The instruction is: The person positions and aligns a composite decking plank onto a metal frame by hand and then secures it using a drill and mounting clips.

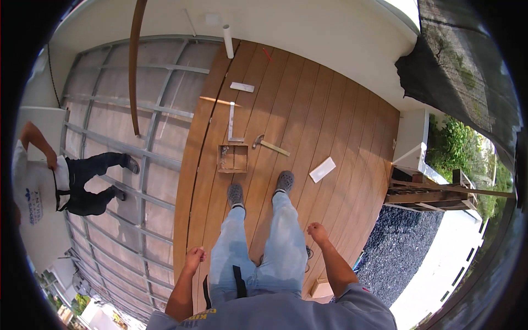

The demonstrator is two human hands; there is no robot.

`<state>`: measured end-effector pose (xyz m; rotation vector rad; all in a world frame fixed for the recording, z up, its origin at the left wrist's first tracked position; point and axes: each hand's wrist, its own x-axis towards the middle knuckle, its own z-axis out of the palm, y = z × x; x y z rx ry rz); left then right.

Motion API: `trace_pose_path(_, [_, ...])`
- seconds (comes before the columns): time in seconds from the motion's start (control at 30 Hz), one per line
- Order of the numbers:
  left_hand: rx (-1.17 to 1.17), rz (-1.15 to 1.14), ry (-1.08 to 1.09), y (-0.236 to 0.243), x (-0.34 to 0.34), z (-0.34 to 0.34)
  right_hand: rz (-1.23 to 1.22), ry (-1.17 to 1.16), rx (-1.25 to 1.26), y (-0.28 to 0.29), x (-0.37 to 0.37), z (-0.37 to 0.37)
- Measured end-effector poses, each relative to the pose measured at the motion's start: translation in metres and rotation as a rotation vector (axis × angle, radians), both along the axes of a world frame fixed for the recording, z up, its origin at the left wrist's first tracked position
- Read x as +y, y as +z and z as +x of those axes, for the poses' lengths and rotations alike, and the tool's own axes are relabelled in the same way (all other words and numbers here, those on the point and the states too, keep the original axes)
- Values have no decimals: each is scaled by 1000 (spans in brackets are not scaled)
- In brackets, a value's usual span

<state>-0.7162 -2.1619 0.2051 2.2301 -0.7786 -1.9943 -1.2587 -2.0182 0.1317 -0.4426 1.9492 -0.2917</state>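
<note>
My left hand (194, 258) hangs beside my left thigh, its fingers curled and nothing visible in them. On the other side, my right hand (317, 234) is held out past my right leg, also loosely closed with nothing showing. Neither touches anything. Beyond my shoes, on the brown deck boards (300, 110), lies a hammer (276, 148) with its head to the left. Left of it are an open cardboard box (240, 157) with small pieces inside and a metal carpenter's square (231, 121). A flat white box (322, 169) lies farther right.
Left of the decking, a metal grid frame (157, 110) lies exposed. A co-worker (91, 181) stands over it. One long brown board (134, 71) extends above it. A white pipe (227, 41) rises near the wall. Dark gravel (404, 242) borders the deck's right side.
</note>
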Motion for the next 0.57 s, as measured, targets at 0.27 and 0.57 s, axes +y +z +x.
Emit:
trace_pose_path(0.27, [-82,55,-301,-133,-36,-64,63,-123,54,-174,-53,-129])
trace_pose_path(0.57, [-576,-142,-321,-454,-197,-174,261,-33,423,-485,15,-269])
